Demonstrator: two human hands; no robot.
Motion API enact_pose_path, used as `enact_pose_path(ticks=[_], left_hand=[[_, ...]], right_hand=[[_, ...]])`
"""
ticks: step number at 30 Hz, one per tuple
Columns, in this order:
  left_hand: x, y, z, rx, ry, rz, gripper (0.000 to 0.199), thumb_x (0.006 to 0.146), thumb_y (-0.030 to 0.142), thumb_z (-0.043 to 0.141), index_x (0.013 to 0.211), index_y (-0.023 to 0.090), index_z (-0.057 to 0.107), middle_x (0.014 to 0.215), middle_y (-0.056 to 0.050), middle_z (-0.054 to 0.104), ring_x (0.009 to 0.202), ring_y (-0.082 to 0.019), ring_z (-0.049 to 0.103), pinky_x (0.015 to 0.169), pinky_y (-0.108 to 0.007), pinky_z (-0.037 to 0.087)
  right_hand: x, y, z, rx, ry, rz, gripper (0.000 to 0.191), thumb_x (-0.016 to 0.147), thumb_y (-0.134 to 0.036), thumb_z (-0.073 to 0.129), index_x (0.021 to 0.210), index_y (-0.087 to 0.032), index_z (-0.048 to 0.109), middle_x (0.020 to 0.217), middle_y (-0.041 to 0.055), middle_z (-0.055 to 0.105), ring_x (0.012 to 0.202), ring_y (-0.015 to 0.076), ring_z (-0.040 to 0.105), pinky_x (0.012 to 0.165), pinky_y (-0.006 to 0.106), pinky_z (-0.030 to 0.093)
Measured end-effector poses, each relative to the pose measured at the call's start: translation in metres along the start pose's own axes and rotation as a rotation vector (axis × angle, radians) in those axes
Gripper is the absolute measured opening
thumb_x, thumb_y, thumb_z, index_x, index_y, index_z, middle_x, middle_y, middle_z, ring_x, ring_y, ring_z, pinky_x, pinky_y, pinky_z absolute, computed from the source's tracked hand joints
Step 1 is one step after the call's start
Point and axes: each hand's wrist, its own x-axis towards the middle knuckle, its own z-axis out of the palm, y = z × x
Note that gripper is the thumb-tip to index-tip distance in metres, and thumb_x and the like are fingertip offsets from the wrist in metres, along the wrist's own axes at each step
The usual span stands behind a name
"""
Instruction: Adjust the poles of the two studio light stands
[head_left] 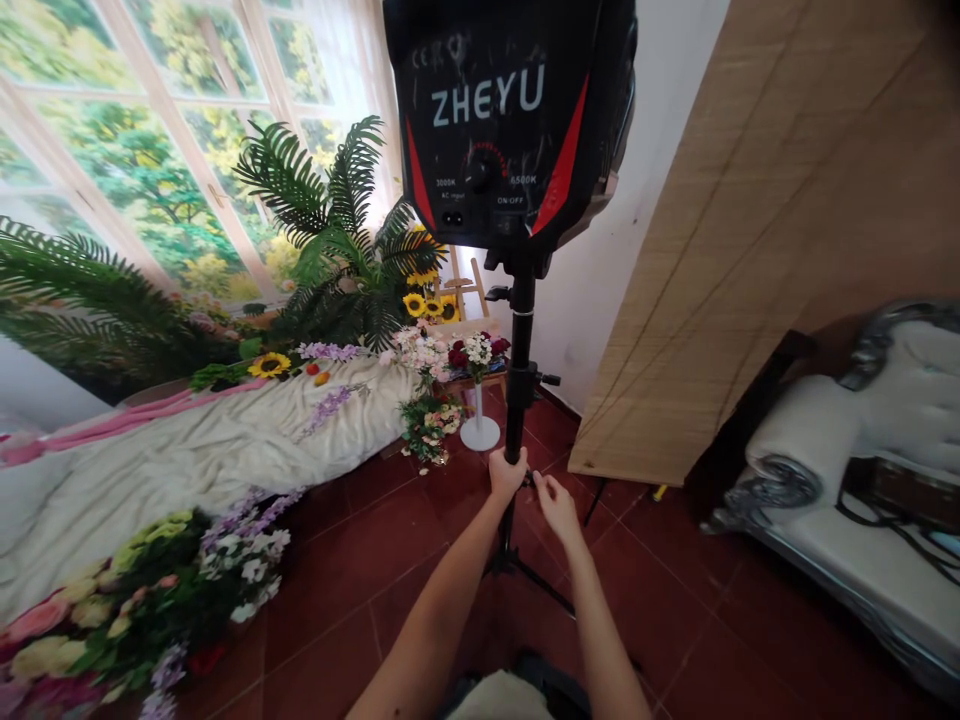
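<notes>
Against red tiles [405, 540], the left hand [508, 473] partly hides the light stand [515, 422].

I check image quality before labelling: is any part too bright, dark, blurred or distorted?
Head view: the curtain looks washed out; head view: the upper-right corner is dark; head view: the sofa looks stretched, likely wide-angle distortion; head view: large lettering on the lamp is legible.

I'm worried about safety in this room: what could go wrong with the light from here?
The bulky light tops a slender pole, so a bump might tip it. If the knob by the right hand is loose, the pole might slide down through the left hand. A topple might also hit the bouquet beyond.
</notes>
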Motion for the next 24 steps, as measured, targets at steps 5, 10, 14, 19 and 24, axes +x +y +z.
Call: enact_pose_path(ticks=[5,10,14,19,24], left_hand=[[0.001,-0.002,0.001,0.009,0.000,-0.008,0.037,0.074,0.045,0.056,0.052,0.016,0.054,0.050,-0.006,0.060,0.043,-0.014,0.058,0.045,-0.022,0.047],[0.000,-0.002,0.000,0.001,-0.013,0.013,0.038,0.075,0.047,0.054,0.052,0.016,0.055,0.051,-0.006,0.061,0.044,-0.015,0.059,0.047,-0.023,0.048],[0.001,-0.004,0.000,0.013,-0.008,0.031,0.037,0.075,0.046,0.054,0.053,0.016,0.056,0.050,-0.006,0.061,0.045,-0.015,0.059,0.048,-0.023,0.048],[0.001,-0.006,0.002,0.034,0.025,0.016,0.037,0.074,0.046,0.055,0.051,0.016,0.055,0.049,-0.005,0.060,0.045,-0.014,0.058,0.048,-0.022,0.046],[0.001,-0.005,0.002,0.024,0.011,0.015,0.037,0.074,0.045,0.054,0.052,0.015,0.055,0.048,-0.004,0.060,0.044,-0.013,0.057,0.047,-0.022,0.045]], right_hand=[[0.006,0.005,0.016,0.151,-0.029,0.203,0.055,0.079,-0.064,0.033,0.049,-0.021,0.049,0.039,-0.0008,0.050,0.039,0.0143,0.047,0.044,0.024,0.034],[0.006,-0.001,0.026,0.350,-0.008,0.311,0.049,0.080,-0.058,0.032,0.047,-0.023,0.038,0.032,-0.0043,0.038,0.029,0.0098,0.035,0.035,0.022,0.024],[0.008,-0.009,0.023,0.618,-0.183,0.378,0.046,0.078,-0.058,0.034,0.048,-0.024,0.026,0.031,-0.0092,0.024,0.027,0.0058,0.019,0.032,0.020,0.014],[0.012,-0.010,0.011,0.885,-0.411,0.433,0.040,0.078,-0.045,0.041,0.051,-0.025,0.020,0.034,-0.0119,0.014,0.030,0.0062,0.009,0.034,0.020,0.014],[0.006,-0.007,0.003,1.029,-0.394,0.271,0.030,0.079,-0.026,0.044,0.053,-0.022,0.029,0.039,-0.0117,0.017,0.033,0.0068,0.012,0.043,0.020,0.021]])
